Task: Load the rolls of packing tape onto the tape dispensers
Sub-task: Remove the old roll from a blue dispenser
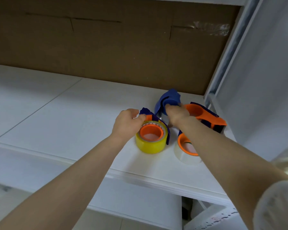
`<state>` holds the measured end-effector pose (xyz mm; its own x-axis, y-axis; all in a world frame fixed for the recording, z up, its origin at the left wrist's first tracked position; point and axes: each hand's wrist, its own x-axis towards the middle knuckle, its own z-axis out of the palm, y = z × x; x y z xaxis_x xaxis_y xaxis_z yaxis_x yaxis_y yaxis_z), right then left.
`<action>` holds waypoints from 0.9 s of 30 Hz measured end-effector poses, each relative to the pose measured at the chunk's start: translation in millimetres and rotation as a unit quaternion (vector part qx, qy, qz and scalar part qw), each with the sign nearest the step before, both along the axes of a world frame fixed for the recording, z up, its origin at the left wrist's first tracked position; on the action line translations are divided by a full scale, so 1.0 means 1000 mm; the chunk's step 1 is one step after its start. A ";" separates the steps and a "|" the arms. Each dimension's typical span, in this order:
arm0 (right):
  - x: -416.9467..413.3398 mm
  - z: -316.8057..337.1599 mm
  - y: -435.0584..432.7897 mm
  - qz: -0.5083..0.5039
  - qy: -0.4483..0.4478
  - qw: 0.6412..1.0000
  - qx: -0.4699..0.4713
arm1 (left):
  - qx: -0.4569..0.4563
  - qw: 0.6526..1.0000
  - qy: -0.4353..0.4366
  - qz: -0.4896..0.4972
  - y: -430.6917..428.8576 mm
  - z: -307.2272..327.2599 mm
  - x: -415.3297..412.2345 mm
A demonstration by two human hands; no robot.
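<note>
Sitting on blue-orange dispenser (167, 135), glossy yellow tape roll (150, 144), left grip (128, 121) pinching that dispenser, right grip (176, 115) clasping blue dispenser (170, 97).

Yellow tape roll (150, 143); blue-orange dispensers (206, 116); white table (56, 113).

White worktop (56, 113); brown cardboard sheet (106, 47) along far edge; pale metal rack upright (231, 47) at far right corner.

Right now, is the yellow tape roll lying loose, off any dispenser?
No: the yellow roll sits around the orange hub of the dispenser that the left hand grips.
</note>
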<state>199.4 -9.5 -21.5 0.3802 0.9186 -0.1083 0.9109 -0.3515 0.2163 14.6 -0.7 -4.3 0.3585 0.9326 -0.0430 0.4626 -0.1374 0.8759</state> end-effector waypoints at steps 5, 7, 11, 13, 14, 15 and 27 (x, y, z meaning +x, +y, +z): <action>0.009 0.008 0.009 -0.023 0.079 0.996 0.039 | -0.024 0.998 -0.064 0.012 0.008 0.005 0.002; 0.016 0.018 0.013 -0.025 0.174 0.975 0.138 | -0.030 0.996 -0.086 0.020 0.011 0.008 0.003; 0.012 0.046 0.008 -0.046 0.455 0.787 0.414 | -0.070 0.986 -0.145 0.048 0.016 0.019 0.006; 0.004 0.057 0.000 -0.080 0.624 0.629 0.458 | -0.145 0.967 -0.204 0.055 0.016 0.027 0.009; -0.001 0.060 -0.003 -0.081 0.699 0.549 0.450 | -0.191 0.954 -0.227 0.050 0.017 0.030 0.011; -0.006 0.061 -0.007 -0.075 0.760 0.477 0.435 | -0.235 0.940 -0.245 0.038 0.018 0.032 0.014; -0.050 0.046 -0.022 -0.024 0.807 0.516 0.286 | -0.320 0.848 -0.417 0.071 0.012 0.029 0.013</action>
<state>149.8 -31.5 24.7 0.2422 0.9696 -0.0351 -0.2704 0.0327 -0.9622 27.2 11.7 24.8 0.3995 0.8504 -0.3424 -0.3819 0.4939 0.7812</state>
